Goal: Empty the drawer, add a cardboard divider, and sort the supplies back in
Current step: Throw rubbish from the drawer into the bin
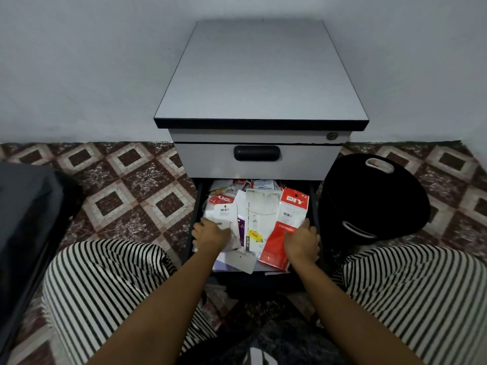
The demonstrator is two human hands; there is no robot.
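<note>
Drawer (197,204), two red DIY packets (290,219)

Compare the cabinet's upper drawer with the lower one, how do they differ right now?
The upper drawer is shut; the lower drawer is pulled out. The upper drawer's contents are hidden; the lower drawer shows a heap of stationery packets. The upper drawer's black handle shows; no handle shows on the lower drawer. Both belong to one grey cabinet.

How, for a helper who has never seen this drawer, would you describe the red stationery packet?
The grey cabinet has its lower drawer open. On its right side, partly under the right hand, lies the red packet. Its DIY header reads upright above the word STATIONERY; the other DIY packet, at the left, is upside down.
</note>
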